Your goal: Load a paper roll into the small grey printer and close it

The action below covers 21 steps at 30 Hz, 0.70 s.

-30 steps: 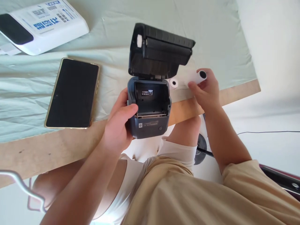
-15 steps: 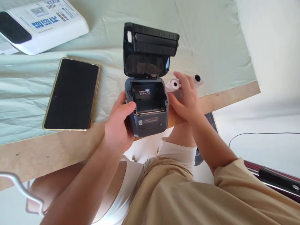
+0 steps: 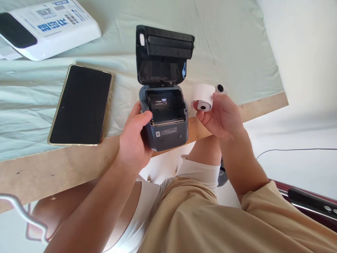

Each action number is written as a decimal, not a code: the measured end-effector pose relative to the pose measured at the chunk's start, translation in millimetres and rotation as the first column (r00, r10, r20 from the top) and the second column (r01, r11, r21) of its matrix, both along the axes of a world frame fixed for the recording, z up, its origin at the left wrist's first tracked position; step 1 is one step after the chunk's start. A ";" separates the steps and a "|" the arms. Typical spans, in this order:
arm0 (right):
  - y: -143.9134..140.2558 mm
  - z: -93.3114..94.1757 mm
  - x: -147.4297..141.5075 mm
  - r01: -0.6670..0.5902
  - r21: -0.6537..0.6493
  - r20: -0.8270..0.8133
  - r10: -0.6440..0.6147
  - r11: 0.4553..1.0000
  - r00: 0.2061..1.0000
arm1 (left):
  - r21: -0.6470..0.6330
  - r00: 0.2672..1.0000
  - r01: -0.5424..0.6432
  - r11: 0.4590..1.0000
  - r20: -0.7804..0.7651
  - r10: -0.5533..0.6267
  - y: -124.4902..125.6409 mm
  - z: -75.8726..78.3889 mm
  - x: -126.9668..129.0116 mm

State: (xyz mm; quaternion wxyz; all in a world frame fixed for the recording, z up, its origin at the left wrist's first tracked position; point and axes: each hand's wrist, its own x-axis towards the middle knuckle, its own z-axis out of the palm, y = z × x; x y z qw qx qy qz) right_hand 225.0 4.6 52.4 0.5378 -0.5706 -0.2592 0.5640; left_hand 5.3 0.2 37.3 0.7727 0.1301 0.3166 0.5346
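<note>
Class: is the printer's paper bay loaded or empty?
Empty: the printer bay shows bare under its raised lid; the right hand holds the paper roll outside.

Open printer as landmark: its raised lid blocks approach from behind; the paper bay beneath lies open from above. Left, a phone lies near; right, a spare roll on the cloth.

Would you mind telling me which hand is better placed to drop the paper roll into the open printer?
The right hand: it already holds the paper roll beside the printer, whose lid stands open. The left hand grips the printer's side, steadying it.
</note>
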 end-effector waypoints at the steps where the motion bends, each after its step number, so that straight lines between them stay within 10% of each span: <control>1: -0.4 1.7 -1.1 -0.002 0.010 -0.010 0.002 1.000 1.000 | -0.002 1.000 0.004 1.000 -0.002 -0.004 -0.1 0.4 0.2; 21: -15.3 -9.8 11.0 0.015 -0.125 0.016 -0.013 0.992 1.000 | 0.036 1.000 0.013 0.999 -0.026 -0.012 -3.3 0.5 1.7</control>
